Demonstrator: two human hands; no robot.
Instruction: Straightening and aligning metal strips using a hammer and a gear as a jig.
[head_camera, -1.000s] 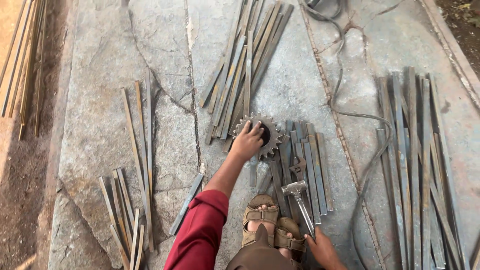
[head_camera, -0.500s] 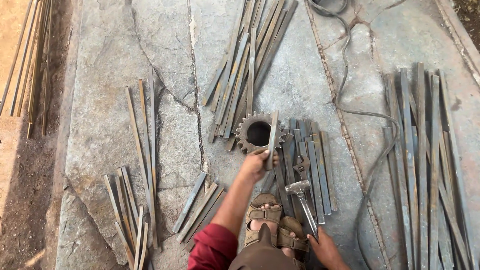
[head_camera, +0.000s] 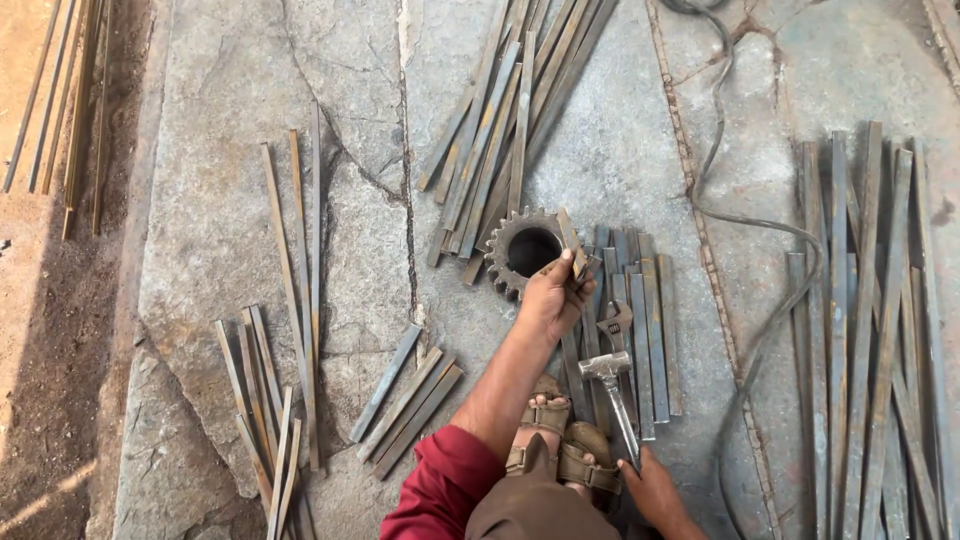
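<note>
Under both hands spreads a cracked stone floor (head_camera: 230, 180), and most of what lies on it is cut flat steel sorted into heaps: long strips (head_camera: 880, 330) well to the right of the right hand, a fanned bundle of bars (head_camera: 500, 130) beyond the left hand, thin rods (head_camera: 295, 260) and a small pile of short pieces (head_camera: 405, 400) off to the left of the left arm. Just right of the left hand lies a tidy row of short bars (head_camera: 650, 330), side by side, which suggests a fair number are already dealt with, while the larger heaps look untouched. A toothed gear wheel (head_camera: 525, 250) sits flat on the floor, touching the left hand's fingertips. The left hand (head_camera: 553, 300) grips one short flat bar (head_camera: 572, 243), its end resting across the gear's rim. The right hand (head_camera: 650, 490), near the sandalled feet (head_camera: 560, 450), is closed around the handle of a hammer (head_camera: 612, 385), whose head lies on the row beside a wrench (head_camera: 615, 325).
</note>
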